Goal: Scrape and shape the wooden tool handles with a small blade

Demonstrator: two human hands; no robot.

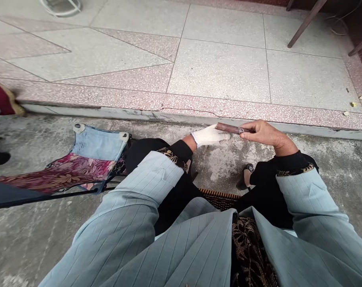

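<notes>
My right hand (260, 132), bare, is closed round one end of a short brown stick-like piece (227, 127). Near my fingers a thin pale squiggle, like wire or a marking, shows on it; its kind I cannot make out. My left hand (209, 136) wears a white knitted glove. Its fingers stretch to the right, just under and behind the piece's free end. Whether the glove touches the piece is unclear. Both hands are in front of my knees, above the concrete ground (225, 159).
A raised terrazzo step (222, 71) runs across ahead of me. On my left stands a folding chair (88, 167) with denim and floral cloth. A red item (1, 97) lies at the left edge. A wooden leg (306, 24) stands at the upper right.
</notes>
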